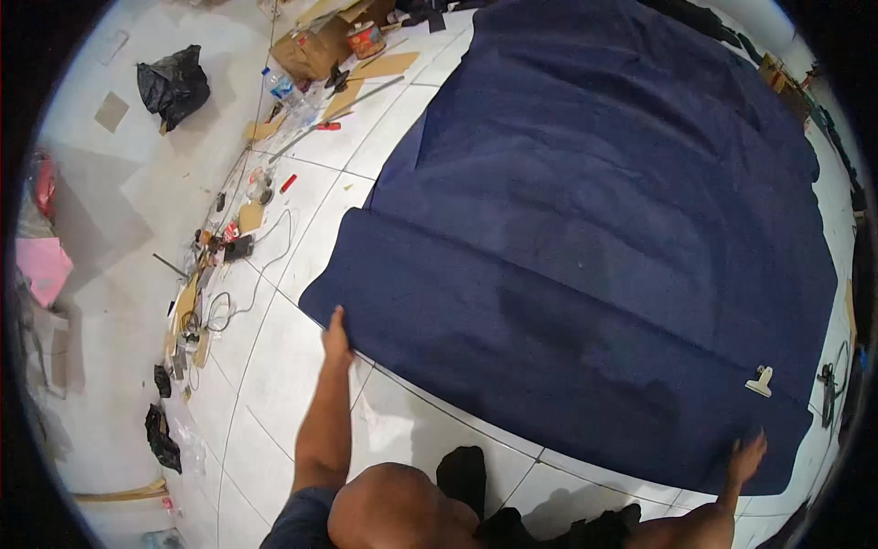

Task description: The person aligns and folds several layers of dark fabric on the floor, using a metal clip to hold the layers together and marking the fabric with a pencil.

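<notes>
A large dark navy cloth (549, 229) lies spread over the tiled floor, its near part doubled over into a wide band with a crease across. At the band's left near edge, my left hand (338, 337) has a digit on top of the cloth and the others out of sight at the edge, closed on it. My right hand (750, 455) rests on the band near its right end, fingers apart. Just beyond that hand, a pale metal bulldog clip (758, 382) lies on the cloth.
My bent knee (389, 508) and dark-covered feet (462, 476) are close to the near edge. Leftward lie cables (219, 311), a red-handled tool (327, 126), a plastic bottle (279, 84) and cardboard boxes (311, 50). Dark scissors-like tools (829, 393) lie at far right.
</notes>
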A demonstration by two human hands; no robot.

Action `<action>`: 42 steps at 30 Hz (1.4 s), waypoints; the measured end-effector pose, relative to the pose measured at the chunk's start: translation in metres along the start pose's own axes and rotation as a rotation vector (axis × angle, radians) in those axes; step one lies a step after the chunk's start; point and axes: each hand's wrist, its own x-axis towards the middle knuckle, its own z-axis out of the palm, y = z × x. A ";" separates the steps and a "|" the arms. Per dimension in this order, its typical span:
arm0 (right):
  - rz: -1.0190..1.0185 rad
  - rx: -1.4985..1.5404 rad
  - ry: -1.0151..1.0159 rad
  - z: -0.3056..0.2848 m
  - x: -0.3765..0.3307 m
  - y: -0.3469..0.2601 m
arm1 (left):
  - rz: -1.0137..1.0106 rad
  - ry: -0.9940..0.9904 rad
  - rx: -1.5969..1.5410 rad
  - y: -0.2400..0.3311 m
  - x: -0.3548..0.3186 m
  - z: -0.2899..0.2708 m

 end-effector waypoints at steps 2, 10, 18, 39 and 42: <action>-0.309 0.137 -0.118 -0.019 0.027 -0.101 | 0.024 0.053 0.091 0.028 0.030 -0.032; -0.724 0.172 -0.318 0.004 0.103 -0.174 | -0.089 -0.012 0.381 0.069 0.040 -0.020; -0.819 0.452 -0.488 0.024 0.143 -0.136 | -0.182 -0.125 0.460 0.073 0.047 -0.031; -0.526 0.114 -0.353 -0.073 0.040 -0.183 | 0.271 0.179 0.541 0.014 0.099 -0.073; -0.545 0.164 -0.295 -0.057 0.046 -0.185 | -0.049 -0.051 0.362 0.023 0.057 -0.091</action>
